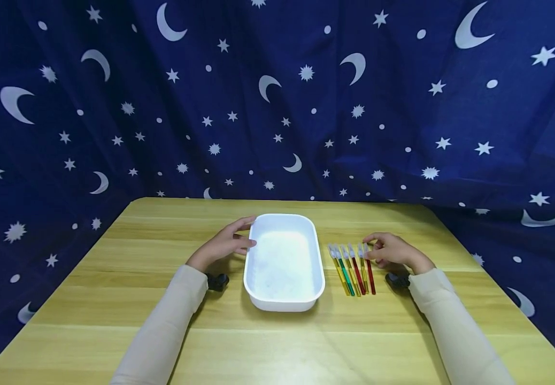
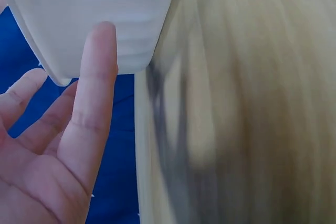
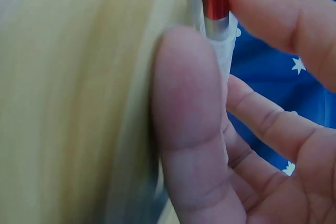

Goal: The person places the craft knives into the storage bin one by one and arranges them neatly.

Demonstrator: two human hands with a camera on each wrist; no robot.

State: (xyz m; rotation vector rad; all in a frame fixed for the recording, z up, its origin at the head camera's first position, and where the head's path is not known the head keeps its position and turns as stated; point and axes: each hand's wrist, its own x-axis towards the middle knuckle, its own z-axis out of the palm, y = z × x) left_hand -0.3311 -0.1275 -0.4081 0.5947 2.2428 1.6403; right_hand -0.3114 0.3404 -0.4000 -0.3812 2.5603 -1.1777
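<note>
A white rectangular tray (image 1: 284, 306) stands on the wooden table, its inside bare. My left hand (image 1: 226, 243) rests against its left side with fairly straight, spread fingers; in the left wrist view the thumb (image 2: 97, 66) overlaps the outer wall. To the right of the tray lie several slim craft knives (image 1: 342, 279) side by side, with gold, green and red handles and clear caps pointing away. My right hand (image 1: 395, 252) is at the rightmost red craft knife (image 1: 371, 278), pinching it near its cap (image 3: 226, 56) between thumb and forefinger.
The wooden table (image 1: 268, 353) ends at a dark blue curtain (image 1: 239, 96) printed with moons and stars. A small black wrist camera (image 1: 217, 282) sits under the left wrist, and another black camera (image 1: 397, 279) under the right.
</note>
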